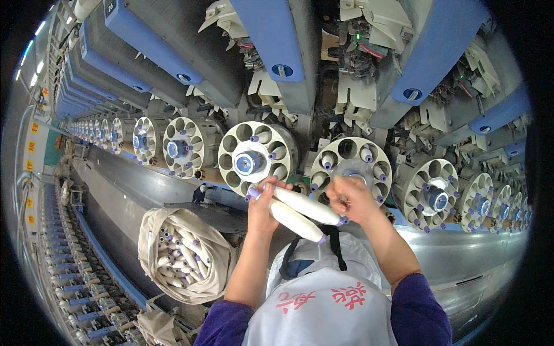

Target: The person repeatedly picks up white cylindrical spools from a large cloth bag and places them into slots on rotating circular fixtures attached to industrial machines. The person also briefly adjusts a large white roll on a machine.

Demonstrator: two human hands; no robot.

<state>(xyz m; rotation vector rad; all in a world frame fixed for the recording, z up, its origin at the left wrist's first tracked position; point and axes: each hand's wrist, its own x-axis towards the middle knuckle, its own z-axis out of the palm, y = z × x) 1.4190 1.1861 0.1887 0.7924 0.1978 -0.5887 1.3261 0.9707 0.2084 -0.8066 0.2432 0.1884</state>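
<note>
My left hand is closed around the purple ends of two yarn bobbins, held side by side and slanting down to the right. The upper bobbin and the lower bobbin are both wound full with white yarn. To their right, my right hand has its fingers curled, slightly blurred, in front of a round bobbin magazine. Whatever those fingers pinch, if anything, is too small to make out. Several purple-tipped bobbins stand in that magazine's holes. A second round magazine is just beyond my left hand, partly filled.
A cloth sack full of loose bobbins stands at lower left. More round magazines line the machine on both sides. Blue-edged machine housings overhang the far side. A long row of spindles runs along the left.
</note>
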